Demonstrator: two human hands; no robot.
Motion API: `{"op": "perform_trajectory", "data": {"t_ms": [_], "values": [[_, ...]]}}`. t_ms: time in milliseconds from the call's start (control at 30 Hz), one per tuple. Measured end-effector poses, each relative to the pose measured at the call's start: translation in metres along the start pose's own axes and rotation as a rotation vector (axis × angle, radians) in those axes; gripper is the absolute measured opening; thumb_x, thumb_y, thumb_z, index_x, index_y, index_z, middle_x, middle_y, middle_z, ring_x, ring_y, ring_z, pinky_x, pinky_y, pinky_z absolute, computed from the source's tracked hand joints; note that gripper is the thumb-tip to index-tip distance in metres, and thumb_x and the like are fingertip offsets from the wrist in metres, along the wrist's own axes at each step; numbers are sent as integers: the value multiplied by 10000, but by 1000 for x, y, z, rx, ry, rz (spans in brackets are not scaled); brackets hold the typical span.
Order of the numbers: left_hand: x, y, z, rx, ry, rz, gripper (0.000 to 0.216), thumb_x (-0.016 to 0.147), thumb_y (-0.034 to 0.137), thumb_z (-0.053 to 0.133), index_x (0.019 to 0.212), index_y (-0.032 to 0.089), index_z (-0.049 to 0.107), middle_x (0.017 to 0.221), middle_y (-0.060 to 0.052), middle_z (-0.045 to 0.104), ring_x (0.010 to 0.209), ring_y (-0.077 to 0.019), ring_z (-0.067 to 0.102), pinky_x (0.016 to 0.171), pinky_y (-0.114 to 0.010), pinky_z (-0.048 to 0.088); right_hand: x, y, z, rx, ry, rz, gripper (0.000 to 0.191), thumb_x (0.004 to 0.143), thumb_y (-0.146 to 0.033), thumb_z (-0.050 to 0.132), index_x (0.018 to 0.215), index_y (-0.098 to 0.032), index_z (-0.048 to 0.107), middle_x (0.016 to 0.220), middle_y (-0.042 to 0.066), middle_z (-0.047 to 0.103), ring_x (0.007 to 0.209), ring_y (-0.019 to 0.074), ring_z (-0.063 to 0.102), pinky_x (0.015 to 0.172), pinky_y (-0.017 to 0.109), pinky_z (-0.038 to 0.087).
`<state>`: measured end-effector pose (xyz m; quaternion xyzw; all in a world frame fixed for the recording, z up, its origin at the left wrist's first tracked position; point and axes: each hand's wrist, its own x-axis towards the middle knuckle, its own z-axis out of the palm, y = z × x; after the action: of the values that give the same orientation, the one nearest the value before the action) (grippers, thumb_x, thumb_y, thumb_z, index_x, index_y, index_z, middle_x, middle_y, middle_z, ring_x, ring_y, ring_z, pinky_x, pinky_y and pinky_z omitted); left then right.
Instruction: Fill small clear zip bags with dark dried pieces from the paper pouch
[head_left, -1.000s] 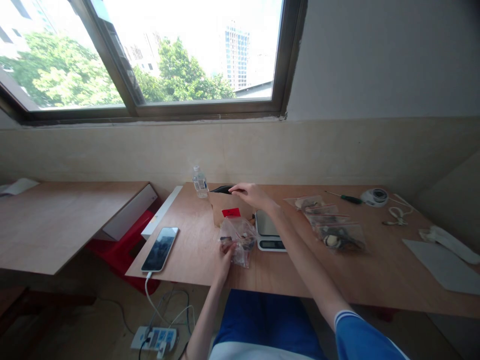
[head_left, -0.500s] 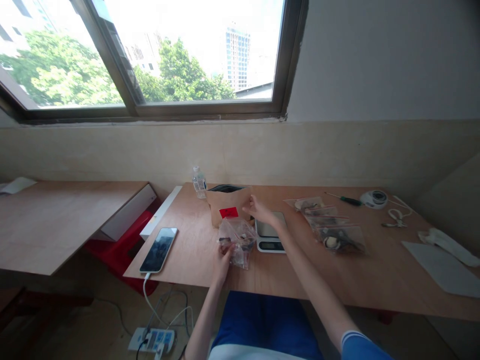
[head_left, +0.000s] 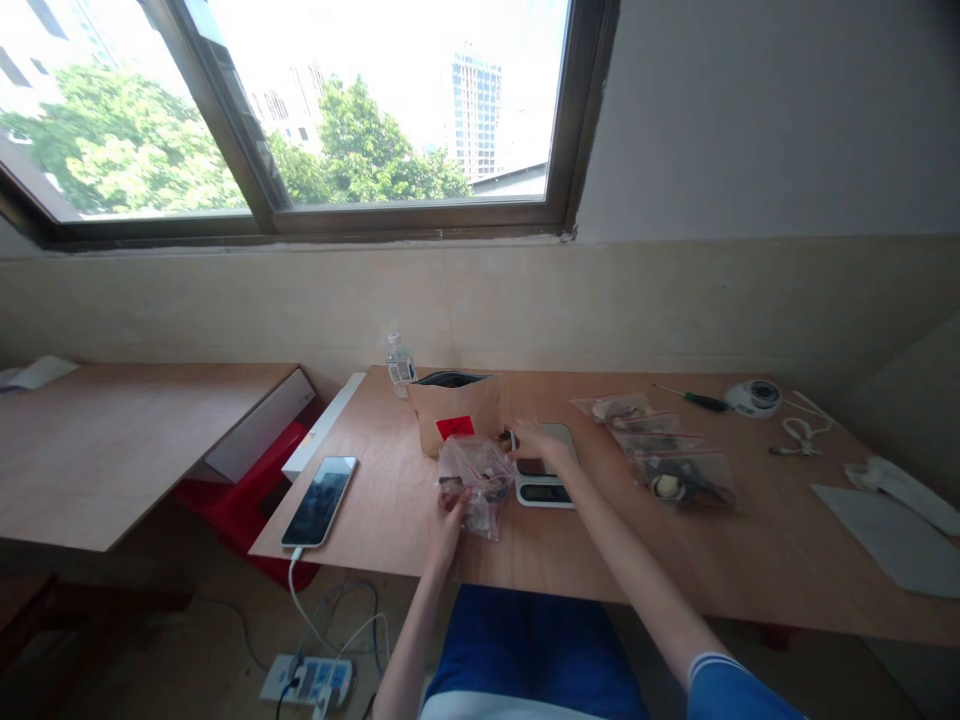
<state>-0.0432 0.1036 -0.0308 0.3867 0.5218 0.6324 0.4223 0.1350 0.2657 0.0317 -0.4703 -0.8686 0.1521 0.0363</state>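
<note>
My left hand (head_left: 451,510) pinches the lower left side of a clear zip bag (head_left: 480,470) with small dark parts inside, near the table's front edge. Behind the bag stands a brown paper pouch (head_left: 456,415) with a red label, its top gaping. My right hand (head_left: 529,442) is over the left part of a kitchen scale (head_left: 545,492), partly covering its plate. Its fingers are closed at a small dark and white item (head_left: 511,440) beside the pouch, too small to name.
Several filled zip bags (head_left: 679,475) lie right of the scale. Behind them are a screwdriver (head_left: 701,401), a white dome camera (head_left: 754,398) and a cable (head_left: 802,435). A charging phone (head_left: 321,502) lies left; a bottle (head_left: 400,365) stands behind. A power strip (head_left: 307,680) is on the floor.
My right hand has left the pouch's right edge and moved down and to the right, toward the scale. My left hand stays on the zip bag.
</note>
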Motion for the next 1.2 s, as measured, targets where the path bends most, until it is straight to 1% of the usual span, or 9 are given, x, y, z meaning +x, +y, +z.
{"op": "perform_trajectory", "data": {"t_ms": [67,133,300,500,633,733,900,1067,1200], "values": [[0,0,0,-3,1,-6,272,722,360,647,884,157,569,913,-79,691,877,-220,642,780,-332,483,2,-3,4,-42,6,4,481,662,-250,722,1111,-136,595,1167,164,582,1143,298,483,1025,446,256],[0,1,1,-7,-2,-13,269,723,364,644,880,159,564,904,-80,695,865,-220,647,764,-329,489,4,-6,6,-75,18,8,417,713,-243,681,1109,-141,600,1165,170,582,1152,301,471,1031,467,226],[0,3,2,-11,-11,-21,256,716,369,650,847,169,560,875,-74,704,833,-218,657,740,-323,497,10,-5,9,-111,26,25,332,761,-243,635,1081,-158,613,1164,167,591,1152,318,466,994,510,255],[0,5,2,-9,-8,-19,244,715,360,651,828,166,555,837,-62,701,805,-211,655,717,-316,496,23,0,11,-87,-3,6,389,690,-218,691,1071,-198,620,1152,117,614,1108,278,521,961,409,341],[-1,5,2,-11,-1,-23,253,717,358,652,852,165,560,855,-65,700,816,-210,654,714,-307,494,32,3,10,-61,-22,-9,426,625,-257,745,1035,-201,641,1093,101,646,1043,269,570,897,343,403],[-1,5,2,-14,3,-26,277,710,368,656,874,161,572,887,-75,701,841,-217,653,733,-315,495,36,5,10,-40,-22,-11,360,650,-289,731,989,-189,660,1067,105,657,1008,264,590,860,320,422],[0,6,3,-20,6,-39,282,690,372,668,859,163,585,856,-70,709,810,-220,661,725,-323,498,36,6,12,-3,-6,-12,244,723,-275,669,942,-165,677,1051,111,664,1007,255,591,863,334,412],[-1,8,3,-20,17,-52,267,685,363,674,846,168,587,860,-73,711,823,-225,661,730,-323,495,38,8,11,50,-25,-6,184,704,-243,675,867,-161,699,910,81,702,902,218,626,809,294,429],[-1,8,3,-16,25,-54,255,685,362,676,815,166,577,847,-74,710,809,-222,661,724,-320,493,40,10,10,101,-15,-12,178,688,-244,682,839,-153,701,902,75,703,874,208,626,777,276,438]]}}
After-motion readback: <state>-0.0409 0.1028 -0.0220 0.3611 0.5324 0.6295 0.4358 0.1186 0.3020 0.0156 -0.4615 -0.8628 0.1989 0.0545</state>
